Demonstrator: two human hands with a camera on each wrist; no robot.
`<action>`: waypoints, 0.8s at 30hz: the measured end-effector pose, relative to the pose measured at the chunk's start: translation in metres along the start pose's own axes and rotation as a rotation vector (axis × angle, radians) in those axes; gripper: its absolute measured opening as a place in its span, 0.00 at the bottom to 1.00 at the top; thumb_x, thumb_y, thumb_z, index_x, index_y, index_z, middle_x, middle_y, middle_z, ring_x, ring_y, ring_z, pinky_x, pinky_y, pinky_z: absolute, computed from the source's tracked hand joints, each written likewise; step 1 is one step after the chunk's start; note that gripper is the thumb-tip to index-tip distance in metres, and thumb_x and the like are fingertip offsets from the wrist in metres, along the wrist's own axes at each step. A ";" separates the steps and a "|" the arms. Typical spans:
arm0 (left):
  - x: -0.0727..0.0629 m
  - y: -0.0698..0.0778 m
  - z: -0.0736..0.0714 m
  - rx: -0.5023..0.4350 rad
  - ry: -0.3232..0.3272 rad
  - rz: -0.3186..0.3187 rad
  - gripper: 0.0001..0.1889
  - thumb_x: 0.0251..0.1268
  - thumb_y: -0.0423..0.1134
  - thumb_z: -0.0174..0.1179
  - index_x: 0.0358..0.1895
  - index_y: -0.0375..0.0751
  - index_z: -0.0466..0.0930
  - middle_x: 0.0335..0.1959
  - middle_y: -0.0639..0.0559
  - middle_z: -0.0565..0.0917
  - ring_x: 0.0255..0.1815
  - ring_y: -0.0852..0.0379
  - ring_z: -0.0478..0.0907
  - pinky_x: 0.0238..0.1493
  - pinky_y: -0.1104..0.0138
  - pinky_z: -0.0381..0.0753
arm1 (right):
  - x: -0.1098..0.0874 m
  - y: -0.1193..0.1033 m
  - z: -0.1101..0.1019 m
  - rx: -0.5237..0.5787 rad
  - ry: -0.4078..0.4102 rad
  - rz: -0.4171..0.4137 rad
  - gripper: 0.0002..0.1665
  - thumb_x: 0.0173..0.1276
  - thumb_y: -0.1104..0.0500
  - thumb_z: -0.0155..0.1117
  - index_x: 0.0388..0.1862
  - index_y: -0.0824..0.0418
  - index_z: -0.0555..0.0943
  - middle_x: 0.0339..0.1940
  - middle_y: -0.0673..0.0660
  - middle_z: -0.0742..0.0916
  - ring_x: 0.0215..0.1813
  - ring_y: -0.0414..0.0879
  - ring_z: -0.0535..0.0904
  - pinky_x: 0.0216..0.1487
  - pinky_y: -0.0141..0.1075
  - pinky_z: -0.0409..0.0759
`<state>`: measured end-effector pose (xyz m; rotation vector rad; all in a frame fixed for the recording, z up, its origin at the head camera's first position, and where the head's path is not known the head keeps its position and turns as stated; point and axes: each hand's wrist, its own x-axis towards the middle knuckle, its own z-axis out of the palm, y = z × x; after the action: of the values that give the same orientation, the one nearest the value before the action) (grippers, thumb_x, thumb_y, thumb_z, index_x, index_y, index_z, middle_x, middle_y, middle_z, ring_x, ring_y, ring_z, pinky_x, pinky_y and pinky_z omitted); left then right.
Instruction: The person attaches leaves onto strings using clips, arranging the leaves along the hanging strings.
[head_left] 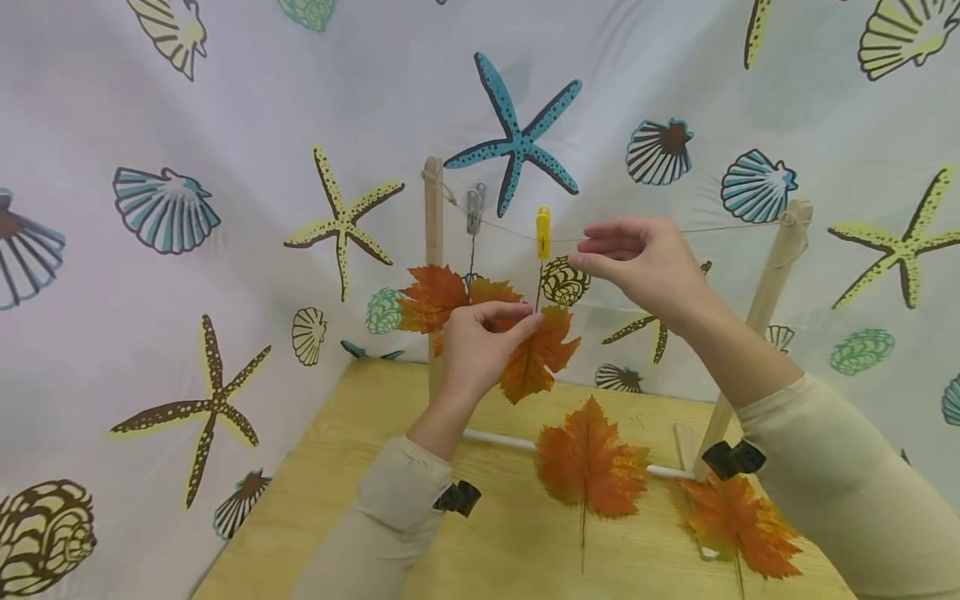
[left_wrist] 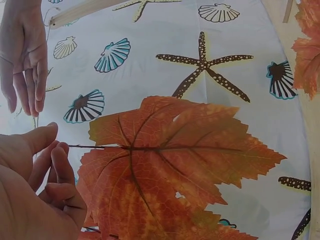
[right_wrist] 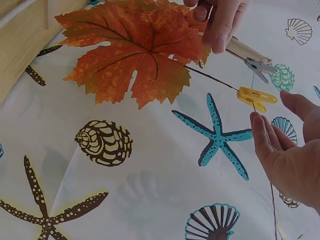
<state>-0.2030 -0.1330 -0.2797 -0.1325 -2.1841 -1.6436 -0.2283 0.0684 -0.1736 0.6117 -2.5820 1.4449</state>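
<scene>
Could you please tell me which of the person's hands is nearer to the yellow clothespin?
Right: the right hand is just beside the yellow clothespin. The left hand is farther away, lower down, close to the leaf hanging from that clothespin.

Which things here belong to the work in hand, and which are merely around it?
Work in hand:
- yellow peg and grey peg
- string
- wooden posts holding it
- leaves hanging from the pegs
- leaves lying below, probably

Merely around:
- table
- cloth printed with shells and starfish
</scene>
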 end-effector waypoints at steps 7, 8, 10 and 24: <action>-0.003 -0.004 0.004 -0.011 -0.085 -0.011 0.14 0.58 0.49 0.73 0.46 0.50 0.91 0.44 0.55 0.89 0.32 0.57 0.78 0.29 0.69 0.77 | -0.011 0.009 0.003 -0.022 -0.019 0.002 0.29 0.64 0.43 0.72 0.60 0.55 0.82 0.54 0.53 0.89 0.54 0.43 0.86 0.59 0.42 0.81; -0.003 -0.004 0.006 -0.026 -0.098 -0.004 0.14 0.58 0.49 0.73 0.46 0.49 0.91 0.44 0.54 0.89 0.32 0.57 0.79 0.30 0.69 0.77 | -0.013 0.010 0.003 -0.027 -0.019 0.004 0.28 0.65 0.43 0.71 0.60 0.55 0.82 0.54 0.53 0.89 0.54 0.43 0.86 0.59 0.42 0.81; -0.002 -0.004 0.009 -0.052 -0.124 0.020 0.15 0.59 0.48 0.73 0.47 0.49 0.90 0.44 0.53 0.89 0.33 0.57 0.80 0.31 0.70 0.78 | -0.016 0.012 0.002 -0.030 -0.016 0.006 0.28 0.65 0.43 0.71 0.59 0.55 0.82 0.54 0.53 0.89 0.54 0.43 0.86 0.59 0.42 0.81; -0.003 -0.009 0.006 -0.066 -0.150 0.023 0.14 0.60 0.47 0.72 0.47 0.47 0.90 0.43 0.53 0.90 0.30 0.58 0.77 0.29 0.71 0.74 | -0.027 0.032 0.011 -0.037 -0.077 0.077 0.30 0.65 0.40 0.69 0.60 0.55 0.82 0.55 0.55 0.88 0.58 0.47 0.84 0.61 0.47 0.80</action>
<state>-0.2044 -0.1293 -0.2907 -0.3082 -2.2280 -1.7439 -0.2154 0.0813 -0.2125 0.5803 -2.7135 1.4192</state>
